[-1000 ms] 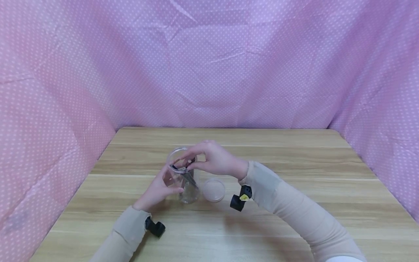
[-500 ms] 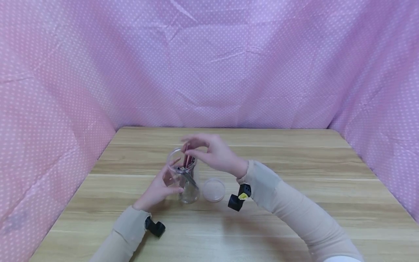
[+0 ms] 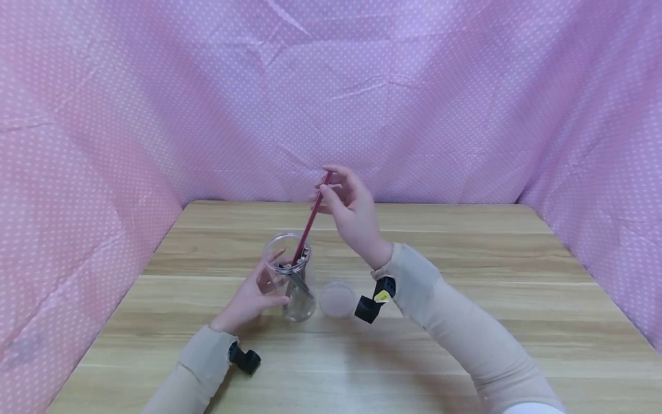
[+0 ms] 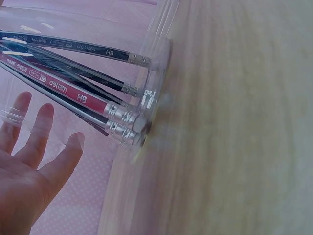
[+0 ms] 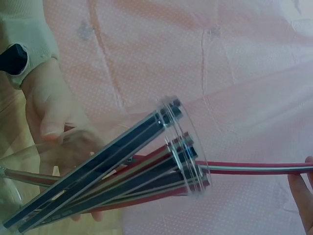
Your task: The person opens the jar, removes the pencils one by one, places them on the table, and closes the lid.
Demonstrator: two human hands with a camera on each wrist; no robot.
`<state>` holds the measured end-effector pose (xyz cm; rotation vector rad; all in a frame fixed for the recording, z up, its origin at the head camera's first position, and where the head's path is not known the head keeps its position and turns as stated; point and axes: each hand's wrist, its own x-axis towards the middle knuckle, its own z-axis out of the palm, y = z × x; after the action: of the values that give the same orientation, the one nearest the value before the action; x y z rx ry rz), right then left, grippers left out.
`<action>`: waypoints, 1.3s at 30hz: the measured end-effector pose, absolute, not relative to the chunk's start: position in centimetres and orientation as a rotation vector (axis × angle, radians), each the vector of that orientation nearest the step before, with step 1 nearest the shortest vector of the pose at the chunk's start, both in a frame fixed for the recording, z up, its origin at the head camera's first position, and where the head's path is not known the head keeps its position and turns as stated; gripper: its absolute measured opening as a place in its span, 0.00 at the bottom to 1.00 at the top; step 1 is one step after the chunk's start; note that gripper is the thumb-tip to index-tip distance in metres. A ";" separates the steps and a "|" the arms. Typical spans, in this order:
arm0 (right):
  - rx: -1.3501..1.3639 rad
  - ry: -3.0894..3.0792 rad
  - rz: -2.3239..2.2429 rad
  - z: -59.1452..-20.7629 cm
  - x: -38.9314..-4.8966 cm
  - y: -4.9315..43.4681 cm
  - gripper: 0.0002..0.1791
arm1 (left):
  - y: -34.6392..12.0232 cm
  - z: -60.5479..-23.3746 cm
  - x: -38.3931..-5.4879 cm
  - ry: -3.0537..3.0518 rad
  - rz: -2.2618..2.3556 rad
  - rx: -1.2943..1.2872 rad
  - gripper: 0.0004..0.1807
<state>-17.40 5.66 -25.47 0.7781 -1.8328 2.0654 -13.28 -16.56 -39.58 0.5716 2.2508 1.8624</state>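
Red pencil (image 3: 312,220), pinched in the right hand (image 3: 357,218), stands higher above the clear jar (image 3: 298,307) than a moment ago; its lower end remains inside, so withdrawal seems partial; the left hand (image 3: 253,296) grips the jar.

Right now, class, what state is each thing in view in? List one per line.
Clear jar: open, held by the left hand
Lid: off, lying on the table
Red pencil: partly out of the jar, slanted, pinched by the right hand
Other pencils: inside the jar
Pink cloth: hanging, creased
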 end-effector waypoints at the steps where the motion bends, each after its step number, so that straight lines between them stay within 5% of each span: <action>1: 0.766 -1.831 2.073 -25.4 -17.5 5.7 0.19 | -16.6 -39.6 -13.3 2.251 1.864 0.572 0.53; 26: 0.092 -1.317 2.628 -24.8 -20.6 8.7 0.12 | -16.7 -39.8 -13.5 2.288 1.833 0.558 0.53; 39: 0.069 -1.873 2.679 -29.3 -20.8 11.3 0.16 | -16.6 -39.8 -13.9 2.247 1.874 0.580 0.53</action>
<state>-20.82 11.29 -29.34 0.0685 -1.8735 2.6791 -13.86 -16.64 -39.77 0.5796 2.2469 1.8740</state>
